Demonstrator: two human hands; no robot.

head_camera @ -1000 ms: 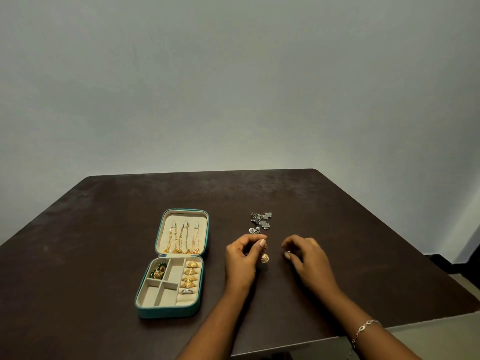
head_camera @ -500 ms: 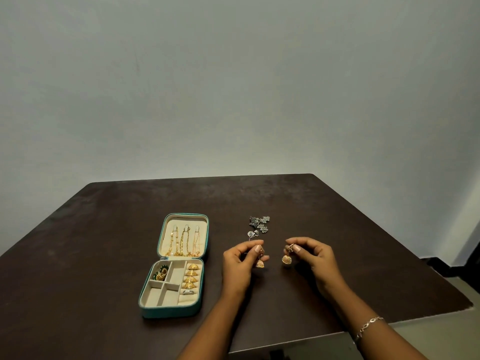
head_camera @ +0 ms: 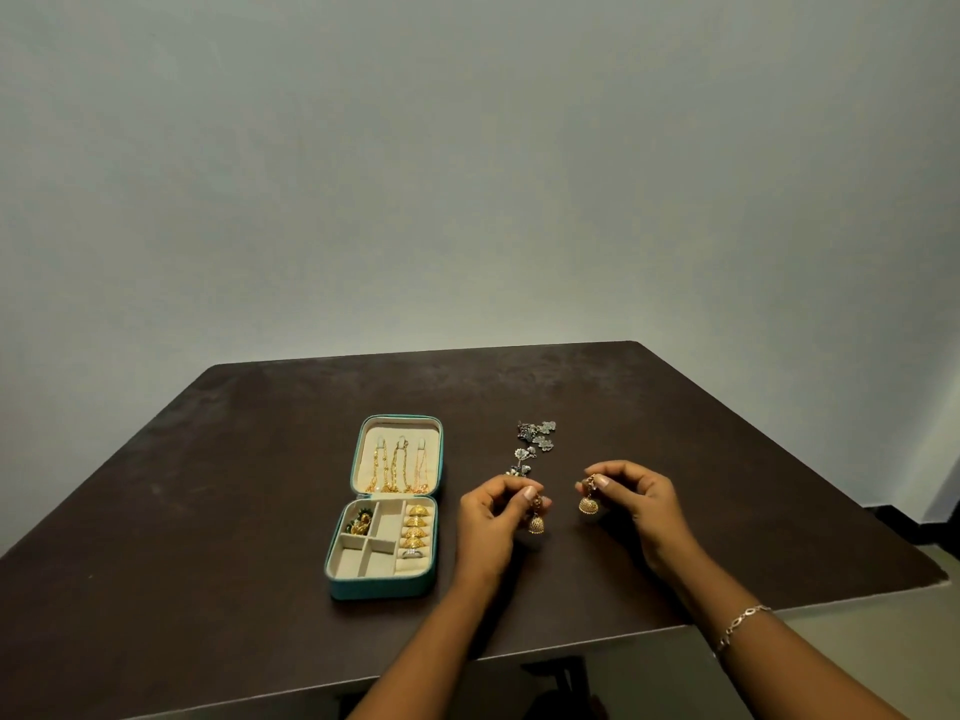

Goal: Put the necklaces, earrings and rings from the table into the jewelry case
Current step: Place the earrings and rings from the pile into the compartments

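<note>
Jewelry sorting under way: a person's left hand (head_camera: 493,517) pinches a gold jhumka earring (head_camera: 536,523) by its top between thumb and forefinger, the bell hanging free just above the dark table (head_camera: 727,459); the right hand (head_camera: 639,506), a chain bracelet (head_camera: 743,618) on its wrist, pinches the matching jhumka (head_camera: 588,504) the same way; the two earrings hang near each other in the space between the hands.

The teal jewelry case (head_camera: 384,589) lies open on the outer side of the left hand, near it but apart; gold necklaces (head_camera: 397,467) hang in its lid; gold rings (head_camera: 415,530) fill the row closest to the left hand; a green-and-gold piece (head_camera: 361,522) sits in the far compartment away from that hand; a cluster of silver earrings (head_camera: 535,439) lies on the table just beyond the left fingertips.

The step in hand appears to be stowing the gold pair; the next move likely calls for carrying both earrings across to one of the bare compartments, the right hand travelling farther, and lowering them gently so the dangling bells do not snag; the silver cluster would follow.
</note>
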